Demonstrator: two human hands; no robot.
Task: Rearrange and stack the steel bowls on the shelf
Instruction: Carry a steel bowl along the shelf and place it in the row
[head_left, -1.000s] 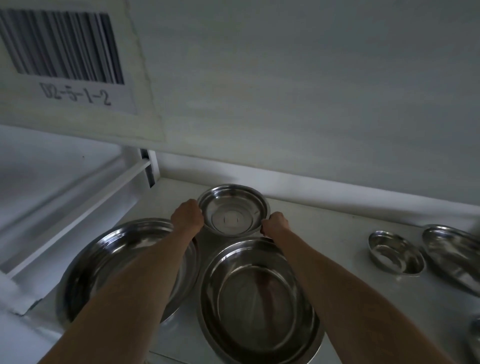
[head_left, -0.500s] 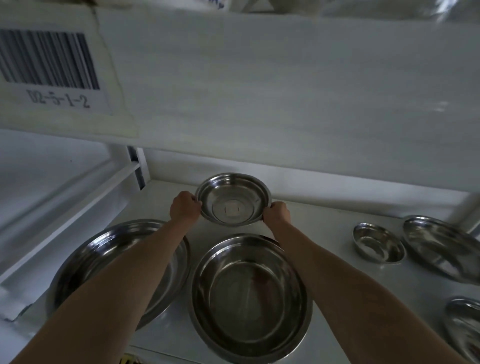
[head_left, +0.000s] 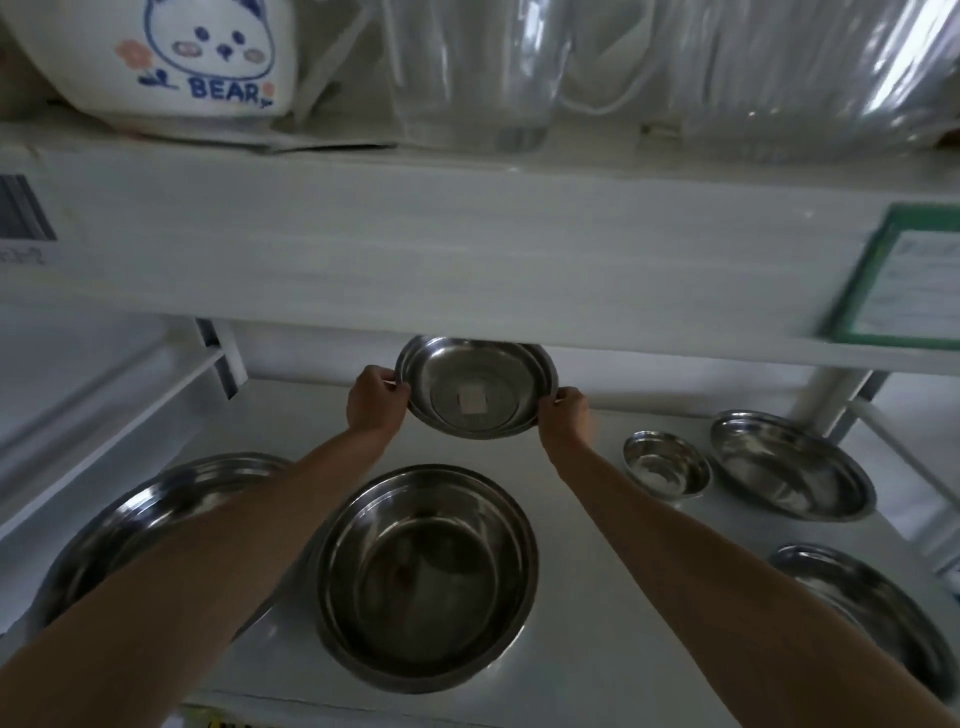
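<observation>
I have a medium steel bowl (head_left: 475, 387) held up off the shelf (head_left: 582, 530), tilted so its inside faces me, with a pale square sticker on its bottom. My left hand (head_left: 375, 397) has its grip closed on the bowl's left rim, and my right hand (head_left: 564, 418) has its grip closed on the right rim. The bowl's top edge sits right under the front edge of the upper shelf board (head_left: 415, 249), which cuts off part of its rim, so there is almost no headroom above it.

Below it, between my forearms, a large deep bowl (head_left: 426, 577) rests on the shelf, well apart from the held one. To the left, a wide bowl (head_left: 130, 525) lies partly hidden under my left forearm. To the right stand a small bowl (head_left: 666, 471) and, just beside it, a shallow dish (head_left: 792, 478); another dish (head_left: 862, 597) lies nearer the front right corner, partly behind my right arm.

Bare shelf surface shows behind the deep bowl and between it and the small bowl. A white post (head_left: 826, 384) closes the right rear, and a white rail (head_left: 104, 405) runs along the left side.

On top of the upper board sit a white bear-print bowl (head_left: 171, 57) and clear plastic containers (head_left: 519, 67); a green-framed label (head_left: 909, 286) hangs on its front edge.
</observation>
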